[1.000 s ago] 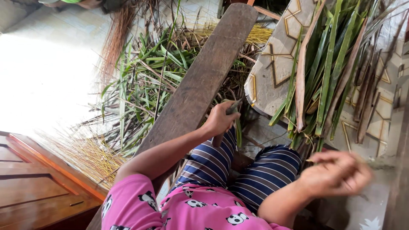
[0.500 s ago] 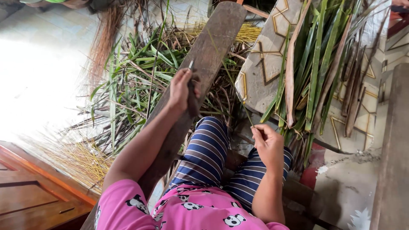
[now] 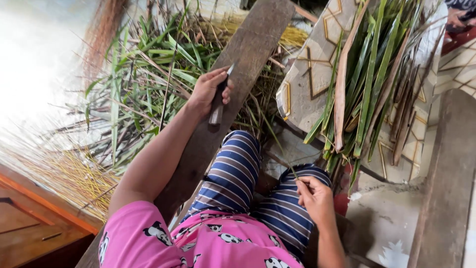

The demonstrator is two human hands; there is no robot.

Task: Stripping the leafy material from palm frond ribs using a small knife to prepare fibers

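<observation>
While your left hand (image 3: 208, 89) kept gripping the knife (image 3: 218, 106) on the plank (image 3: 248, 54), your right hand (image 3: 313, 196), drawn nearer your lap, pinched a leaf midrib (image 3: 280, 149).

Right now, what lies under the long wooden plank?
Under the wooden plank lie green leaf strips and yellowish straw, showing at both edges. Its lower end crosses the striped trouser leg. Whatever lies directly beneath the board is covered.

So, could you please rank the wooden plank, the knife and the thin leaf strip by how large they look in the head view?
1. Wooden plank, by far the largest.
2. Knife in the left hand, partly hidden by the fingers.
3. Thin leaf strip pinched by the right hand; it looks longer than the knife but far slimmer, so their order is unsure.
</observation>
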